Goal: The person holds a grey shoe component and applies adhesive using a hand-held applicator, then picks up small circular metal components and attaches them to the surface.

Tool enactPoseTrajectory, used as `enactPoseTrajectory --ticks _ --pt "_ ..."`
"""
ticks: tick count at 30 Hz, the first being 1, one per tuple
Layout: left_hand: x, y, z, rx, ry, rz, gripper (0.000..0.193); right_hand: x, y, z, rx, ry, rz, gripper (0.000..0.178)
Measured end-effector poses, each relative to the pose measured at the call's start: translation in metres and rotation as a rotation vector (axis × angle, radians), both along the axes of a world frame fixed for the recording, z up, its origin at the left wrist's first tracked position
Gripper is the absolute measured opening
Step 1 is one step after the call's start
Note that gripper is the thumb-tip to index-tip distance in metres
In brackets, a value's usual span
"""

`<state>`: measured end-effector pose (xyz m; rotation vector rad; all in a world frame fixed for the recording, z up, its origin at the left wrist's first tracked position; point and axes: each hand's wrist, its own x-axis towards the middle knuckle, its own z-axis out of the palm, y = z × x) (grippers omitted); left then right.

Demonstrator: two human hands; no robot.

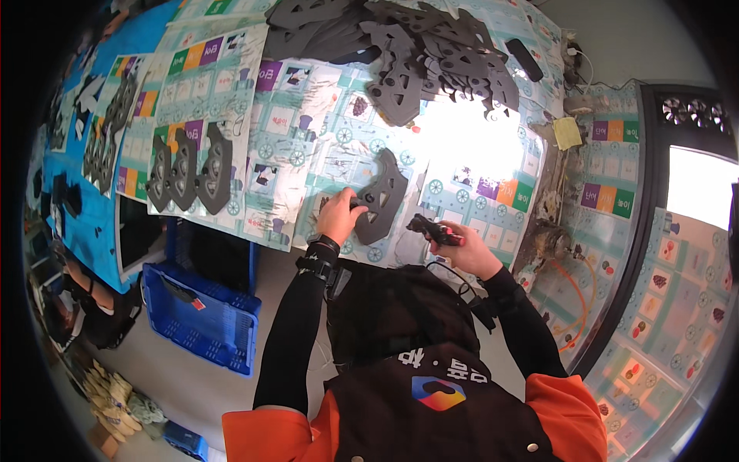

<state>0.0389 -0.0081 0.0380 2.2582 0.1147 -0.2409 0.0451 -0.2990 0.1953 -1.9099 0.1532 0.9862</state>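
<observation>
Pinching left edge of grey plate (376, 219): left grip (339, 218); right grip (460, 245), beyond plate's right side, wrapped around black-red tool (436, 232).

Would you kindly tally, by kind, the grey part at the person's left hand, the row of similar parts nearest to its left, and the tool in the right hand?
Grey parts: 4 (1 at the left hand, 3 in the row)
Black-and-red tool in the right hand: 1
Total: 5

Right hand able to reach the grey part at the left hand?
Likely yes: the right hand, holding a tool, is just right of the part, nothing visible between them.
</observation>
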Motion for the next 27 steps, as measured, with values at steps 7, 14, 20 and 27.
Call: enactPoseTrajectory --ticks 7,14,20,27 --pt "0.002 0.026 -0.015 0.253 -0.301 -0.196 0.031 -0.005 0.038 -0.022 -0.070 -0.175 0.213 0.026" --pt "-0.004 0.032 -0.038 0.300 -0.515 -0.190 0.020 -0.005 0.072 -0.037 -0.081 -0.238 0.314 0.022" --pt "-0.001 0.033 -0.034 0.302 -0.557 -0.175 0.020 0.000 0.081 -0.050 -0.133 -0.118 0.318 0.025" --pt "-0.003 0.035 -0.035 0.277 -0.532 -0.157 0.019 0.001 0.085 -0.063 -0.157 -0.074 0.364 0.024"
